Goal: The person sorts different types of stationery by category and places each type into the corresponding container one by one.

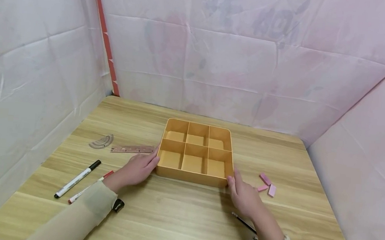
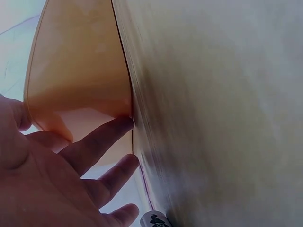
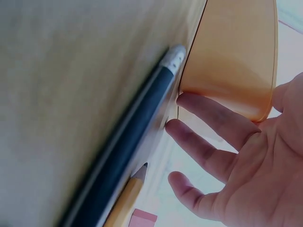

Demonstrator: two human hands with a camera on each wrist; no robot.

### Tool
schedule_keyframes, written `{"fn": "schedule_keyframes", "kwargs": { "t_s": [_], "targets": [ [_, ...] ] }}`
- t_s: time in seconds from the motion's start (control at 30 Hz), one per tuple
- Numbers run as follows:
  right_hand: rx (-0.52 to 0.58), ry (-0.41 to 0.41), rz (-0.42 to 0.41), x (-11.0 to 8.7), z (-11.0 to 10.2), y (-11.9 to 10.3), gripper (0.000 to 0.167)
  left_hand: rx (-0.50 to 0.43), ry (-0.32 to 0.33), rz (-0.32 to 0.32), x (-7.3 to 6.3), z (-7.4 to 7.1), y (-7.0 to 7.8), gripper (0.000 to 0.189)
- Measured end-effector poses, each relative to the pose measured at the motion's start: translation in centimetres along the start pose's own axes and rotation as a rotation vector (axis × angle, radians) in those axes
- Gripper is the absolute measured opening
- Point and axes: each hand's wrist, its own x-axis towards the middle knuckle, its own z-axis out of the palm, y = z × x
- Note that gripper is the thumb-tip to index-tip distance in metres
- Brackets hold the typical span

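Note:
A yellow-orange organizer box (image 1: 191, 176) with several compartments, all bare inside, sits on the table between both hands. My left hand (image 1: 139, 168) holds its left side near the front corner, thumb by the rim and fingers along the wall. On the opposite side, my right hand (image 1: 245, 197) grips the front right corner the same way. Both wrist views show fingertips low on the box wall, close to the tabletop. A dark pencil (image 3: 128, 127) with a white end lies beside the right hand, and a yellow pencil (image 3: 127, 198) shows behind it.
Left of the box lie a clear protractor (image 1: 101, 142), a ruler (image 1: 132, 149), a black-capped marker (image 1: 77, 179) and a red-capped marker (image 1: 81, 194) partly under the left forearm. Pink eraser blocks (image 1: 271, 190) lie to the right. Sheet-covered walls (image 1: 217, 61) border the table.

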Motion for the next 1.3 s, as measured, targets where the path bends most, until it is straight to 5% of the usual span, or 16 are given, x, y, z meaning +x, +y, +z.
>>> {"fn": "schedule_keyframes", "kwargs": {
  "t_s": [1.3],
  "targets": [
    [-0.070,0.087,-0.013,-4.2,1.2,-1.6,0.061,0.000,-0.008,-0.048,-3.9,0.8,0.4,0.059]
  ]
}}
